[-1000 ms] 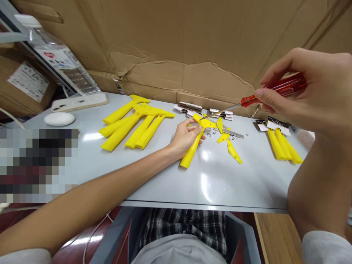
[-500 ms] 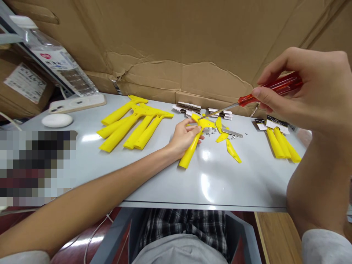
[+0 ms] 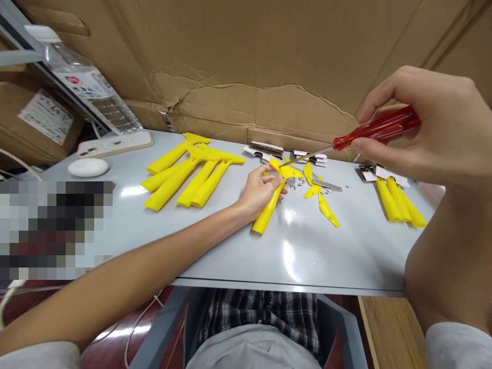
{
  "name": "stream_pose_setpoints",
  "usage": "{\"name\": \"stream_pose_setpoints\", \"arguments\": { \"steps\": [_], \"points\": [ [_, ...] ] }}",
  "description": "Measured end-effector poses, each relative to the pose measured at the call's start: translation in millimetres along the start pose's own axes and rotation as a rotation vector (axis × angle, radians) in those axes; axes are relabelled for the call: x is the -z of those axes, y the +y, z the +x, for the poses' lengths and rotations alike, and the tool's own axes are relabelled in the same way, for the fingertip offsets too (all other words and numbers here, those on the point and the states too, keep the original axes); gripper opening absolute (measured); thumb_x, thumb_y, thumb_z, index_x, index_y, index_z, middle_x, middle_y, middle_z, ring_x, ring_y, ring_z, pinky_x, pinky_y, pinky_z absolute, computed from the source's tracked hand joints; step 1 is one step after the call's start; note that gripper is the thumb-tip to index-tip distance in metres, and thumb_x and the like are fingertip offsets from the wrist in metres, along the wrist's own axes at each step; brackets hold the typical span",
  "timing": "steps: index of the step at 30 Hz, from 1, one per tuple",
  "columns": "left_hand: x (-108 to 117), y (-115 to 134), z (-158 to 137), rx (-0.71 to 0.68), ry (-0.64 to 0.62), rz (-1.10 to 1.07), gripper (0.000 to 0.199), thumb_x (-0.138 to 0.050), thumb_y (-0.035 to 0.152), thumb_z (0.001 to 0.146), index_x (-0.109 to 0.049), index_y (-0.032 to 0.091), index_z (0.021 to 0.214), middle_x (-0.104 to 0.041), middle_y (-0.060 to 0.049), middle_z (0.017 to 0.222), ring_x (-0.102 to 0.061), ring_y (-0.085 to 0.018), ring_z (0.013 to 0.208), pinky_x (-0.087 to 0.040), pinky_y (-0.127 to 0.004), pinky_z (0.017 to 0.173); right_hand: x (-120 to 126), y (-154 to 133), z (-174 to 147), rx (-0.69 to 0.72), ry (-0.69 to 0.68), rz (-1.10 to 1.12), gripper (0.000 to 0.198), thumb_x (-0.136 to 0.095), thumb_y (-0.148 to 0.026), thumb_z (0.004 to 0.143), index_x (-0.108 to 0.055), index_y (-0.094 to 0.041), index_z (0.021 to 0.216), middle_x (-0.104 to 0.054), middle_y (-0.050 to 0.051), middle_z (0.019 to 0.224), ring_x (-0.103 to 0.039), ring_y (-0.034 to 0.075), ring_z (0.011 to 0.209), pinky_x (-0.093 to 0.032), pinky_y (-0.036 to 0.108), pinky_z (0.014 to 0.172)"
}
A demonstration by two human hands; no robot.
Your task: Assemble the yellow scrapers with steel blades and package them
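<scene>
A: Backdrop: creased brown cardboard sheeting (image 3: pixel 246 66) is standing along the far edge of a pale grey glossy table (image 3: pixel 215 246). What is sitting on that table?

B: Item one: a fanned pile of long yellow plastic handle shells (image 3: pixel 188 171) is lying toward the far left part. Item two: three more yellow handles with printed card labels (image 3: pixel 397 200) are lying near the far right edge. Item three: loose yellow plastic pieces (image 3: pixel 321 200), a flat metal blade strip (image 3: pixel 326 186) and a scatter of tiny screws (image 3: pixel 298 185) are lying near the far middle. A white smartphone (image 3: pixel 115 145) and a white oval case (image 3: pixel 88 167) are resting at the far left corner.

A: And the hands?

B: The left hand (image 3: pixel 258 193) is closed around the yellow T-shaped plastic handle (image 3: pixel 272 200), pinning it flat on the table near the far middle. The right hand (image 3: pixel 430 133) is gripping the red transparent-handled screwdriver (image 3: pixel 369 132), thumb and fingers wrapped round the handle.

A: Any change from half a second ago?

B: Little. The screwdriver tip is staying on the head of the T-shaped handle, while the fingers are sitting slightly differently on the red handle. I judge a screw is being turned there, the handle being held steady throughout.
</scene>
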State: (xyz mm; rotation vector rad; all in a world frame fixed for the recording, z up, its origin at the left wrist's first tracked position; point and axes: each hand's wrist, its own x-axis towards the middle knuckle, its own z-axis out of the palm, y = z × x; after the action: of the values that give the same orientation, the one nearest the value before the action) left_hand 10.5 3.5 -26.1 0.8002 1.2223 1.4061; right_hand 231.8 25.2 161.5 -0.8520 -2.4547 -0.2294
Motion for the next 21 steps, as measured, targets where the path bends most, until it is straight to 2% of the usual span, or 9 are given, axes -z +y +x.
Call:
{"name": "stream_pose_setpoints", "arguments": {
  "steps": [3,8,16,21],
  "points": [
    [0.2,-0.8,0.6,-0.003,0.0,-0.002,0.022,-0.07,0.013,0.088,-0.057,0.018,0.105,-0.078,-0.01,0.092,-0.071,-0.017,0.061,-0.055,-0.027,0.051,1.3,0.9,-1.0,0.027,-0.037,0.035,0.029,-0.077,-0.042,0.076,-0.062,-0.028,0.096,-0.068,0.002,0.104,-0.071,0.016,0.077,-0.057,0.027,0.056],
    [0.9,-2.3,1.6,-0.007,0.007,-0.004,0.022,-0.07,0.013,0.087,-0.057,0.019,0.104,-0.078,-0.01,0.09,-0.071,-0.018,0.062,-0.055,-0.027,0.051,1.1,1.7,-2.6,-0.012,-0.065,0.141,0.025,-0.079,-0.035,0.076,-0.061,-0.029,0.092,-0.073,-0.004,0.082,-0.074,0.017,0.075,-0.059,0.026,0.055],
    [0.0,-0.3,-0.1,0.001,0.008,-0.008,0.022,-0.07,0.013,0.087,-0.057,0.019,0.103,-0.079,-0.012,0.096,-0.071,-0.019,0.063,-0.055,-0.028,0.051,1.8,-0.7,-1.9,0.018,-0.025,0.107,0.018,-0.075,-0.027,0.078,-0.065,-0.026,0.094,-0.07,-0.005,0.077,-0.068,0.012,0.066,-0.049,0.024,0.051],
    [0.7,-0.9,0.3,0.007,0.004,-0.004,0.024,-0.07,0.014,0.087,-0.057,0.02,0.105,-0.079,-0.012,0.098,-0.071,-0.019,0.063,-0.055,-0.028,0.051,-4.1,-2.0,-0.2,0.002,-0.026,0.051,0.01,-0.069,-0.034,0.086,-0.066,-0.024,0.087,-0.07,-0.003,0.071,-0.068,0.013,0.064,-0.048,0.027,0.053]
  ]
}}
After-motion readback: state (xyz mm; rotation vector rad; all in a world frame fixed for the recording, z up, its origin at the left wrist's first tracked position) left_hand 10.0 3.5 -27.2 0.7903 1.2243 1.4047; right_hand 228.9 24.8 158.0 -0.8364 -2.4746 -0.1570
